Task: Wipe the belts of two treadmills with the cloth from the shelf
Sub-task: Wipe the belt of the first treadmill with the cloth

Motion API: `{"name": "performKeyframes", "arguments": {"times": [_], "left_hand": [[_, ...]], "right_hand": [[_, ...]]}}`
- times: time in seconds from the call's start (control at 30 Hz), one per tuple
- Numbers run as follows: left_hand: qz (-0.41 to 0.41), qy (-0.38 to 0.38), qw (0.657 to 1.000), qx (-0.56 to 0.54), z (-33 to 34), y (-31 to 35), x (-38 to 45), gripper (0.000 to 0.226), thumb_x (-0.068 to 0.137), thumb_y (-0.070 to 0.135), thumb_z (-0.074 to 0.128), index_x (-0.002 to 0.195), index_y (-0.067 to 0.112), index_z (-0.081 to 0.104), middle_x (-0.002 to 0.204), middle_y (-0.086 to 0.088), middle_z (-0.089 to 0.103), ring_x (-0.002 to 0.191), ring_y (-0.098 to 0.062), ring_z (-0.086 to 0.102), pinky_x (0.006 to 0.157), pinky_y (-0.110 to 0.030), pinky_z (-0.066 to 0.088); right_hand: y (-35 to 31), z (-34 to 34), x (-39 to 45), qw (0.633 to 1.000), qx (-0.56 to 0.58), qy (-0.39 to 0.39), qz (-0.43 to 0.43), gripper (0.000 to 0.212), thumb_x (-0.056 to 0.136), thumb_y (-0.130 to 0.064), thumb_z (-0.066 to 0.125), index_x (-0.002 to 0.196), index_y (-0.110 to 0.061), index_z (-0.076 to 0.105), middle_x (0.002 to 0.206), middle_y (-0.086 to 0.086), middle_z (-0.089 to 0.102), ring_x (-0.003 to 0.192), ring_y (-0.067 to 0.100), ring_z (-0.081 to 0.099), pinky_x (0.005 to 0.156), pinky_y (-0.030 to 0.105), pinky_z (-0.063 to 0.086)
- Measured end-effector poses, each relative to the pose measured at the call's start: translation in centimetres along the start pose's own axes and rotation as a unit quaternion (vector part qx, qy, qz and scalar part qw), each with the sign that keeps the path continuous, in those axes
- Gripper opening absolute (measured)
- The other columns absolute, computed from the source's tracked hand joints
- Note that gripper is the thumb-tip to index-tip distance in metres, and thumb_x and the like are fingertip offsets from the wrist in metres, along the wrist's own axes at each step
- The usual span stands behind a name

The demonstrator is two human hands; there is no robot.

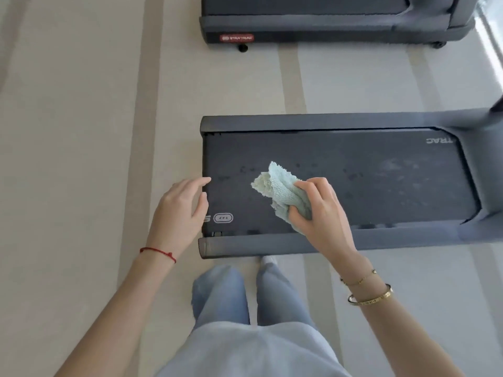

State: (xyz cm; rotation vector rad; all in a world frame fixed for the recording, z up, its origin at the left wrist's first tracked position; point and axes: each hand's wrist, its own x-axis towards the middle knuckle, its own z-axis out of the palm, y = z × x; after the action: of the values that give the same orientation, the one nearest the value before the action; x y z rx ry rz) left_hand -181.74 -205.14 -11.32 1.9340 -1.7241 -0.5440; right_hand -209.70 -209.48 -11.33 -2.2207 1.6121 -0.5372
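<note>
The far treadmill (334,20) is cut off by the top edge; the near treadmill (353,180) by the right.

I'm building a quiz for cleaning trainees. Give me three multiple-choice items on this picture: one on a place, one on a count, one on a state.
1. Where is the cloth?
A. on the floor
B. over the near treadmill's belt
C. on the far treadmill

2. How many treadmills show?
A. one
B. two
C. three

3. What is the left hand doing?
A. gripping the cloth
B. holding a bottle
C. open, holding nothing

Answers:
1. B, the right hand holds the cloth bunched above that dark belt.
2. B, one near, one at the top.
3. C, its fingers are spread by the belt's end.
</note>
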Motion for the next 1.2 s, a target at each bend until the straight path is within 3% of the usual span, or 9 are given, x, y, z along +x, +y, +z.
{"name": "performKeyframes", "arguments": {"times": [0.13,0.3,0.47,0.7,0.83,0.93,1.07,1.2], "left_hand": [[-0.045,0.029,0.999,0.007,6.3,-1.6,2.7,0.033,0.097,0.013,0.049,0.127,0.011,0.061,0.122,-0.005,0.065,0.114,-0.024,0.058,0.1,-0.036,0.044],[-0.072,0.04,0.996,0.03,16.1,-7.1,5.1,0.042,0.092,0.017,0.045,0.132,0.008,0.057,0.122,-0.01,0.063,0.115,-0.028,0.056,0.099,-0.043,0.046],[-0.08,0.044,0.994,0.06,27.4,-16.7,6.6,0.037,0.094,0.011,0.051,0.13,0.008,0.058,0.125,-0.009,0.062,0.117,-0.026,0.055,0.101,-0.038,0.041],[-0.111,0.041,0.984,0.136,43.4,-31.4,6.8,0.049,0.092,0.028,0.034,0.127,0.006,0.059,0.127,-0.012,0.06,0.121,-0.032,0.052,0.104,-0.047,0.041],[-0.118,0.046,0.978,0.167,50.2,-37.2,6.4,0.044,0.094,0.023,0.041,0.13,0.004,0.058,0.136,-0.016,0.053,0.127,-0.037,0.048,0.105,-0.054,0.041],[-0.113,0.055,0.976,0.175,53.5,-40.4,5.9,0.042,0.095,0.019,0.052,0.135,0.004,0.054,0.143,-0.019,0.045,0.131,-0.038,0.044,0.106,-0.055,0.04],[-0.119,0.04,0.977,0.174,55.6,-42.8,5.4,0.053,0.097,0.035,0.039,0.141,0.006,0.048,0.149,-0.016,0.039,0.137,-0.037,0.038,0.11,-0.055,0.036],[-0.124,0.037,0.979,0.161,56.5,-43.6,5.2,0.06,0.097,0.041,0.038,0.148,0.009,0.039,0.155,-0.015,0.032,0.143,-0.035,0.03,0.113,-0.056,0.031]], "right_hand": [[5.8,4.3,5.3,0.999,-0.011,-0.002,-0.03,0.036,0.086,-0.021,0.061,0.122,-0.015,0.058,0.107,0.001,0.05,0.093,0.02,0.049,0.062,0.029,0.045],[13.2,14.6,10.0,0.997,-0.015,-0.045,-0.061,0.038,0.089,-0.02,0.057,0.127,-0.018,0.057,0.103,0.001,0.048,0.088,0.02,0.049,0.064,0.033,0.049],[19.6,27.9,13.0,0.993,-0.025,-0.054,-0.1,0.038,0.09,-0.019,0.056,0.128,-0.019,0.056,0.103,0.002,0.046,0.084,0.021,0.046,0.063,0.034,0.049],[25.2,48.3,15.6,0.986,-0.025,-0.027,-0.162,0.036,0.091,-0.015,0.053,0.127,-0.015,0.056,0.106,0.008,0.047,0.082,0.025,0.044,0.075,0.038,0.047],[27.6,57.2,16.3,0.988,-0.01,-0.012,-0.155,0.037,0.091,-0.014,0.05,0.128,-0.015,0.054,0.107,0.009,0.047,0.082,0.026,0.044,0.076,0.04,0.046],[28.9,61.7,16.1,0.98,-0.019,-0.026,-0.197,0.035,0.092,-0.02,0.05,0.127,-0.015,0.056,0.108,0.009,0.048,0.082,0.026,0.044,0.076,0.04,0.045],[30.2,64.4,14.7,0.966,-0.033,-0.055,-0.251,0.036,0.093,-0.032,0.048,0.121,-0.013,0.058,0.114,0.01,0.05,0.097,0.029,0.049,0.087,0.04,0.043],[30.5,64.6,14.7,0.95,-0.038,-0.089,-0.295,0.047,0.099,-0.035,0.043,0.14,-0.014,0.047,0.141,0.011,0.045,0.133,0.03,0.04,0.112,0.041,0.032]]}}
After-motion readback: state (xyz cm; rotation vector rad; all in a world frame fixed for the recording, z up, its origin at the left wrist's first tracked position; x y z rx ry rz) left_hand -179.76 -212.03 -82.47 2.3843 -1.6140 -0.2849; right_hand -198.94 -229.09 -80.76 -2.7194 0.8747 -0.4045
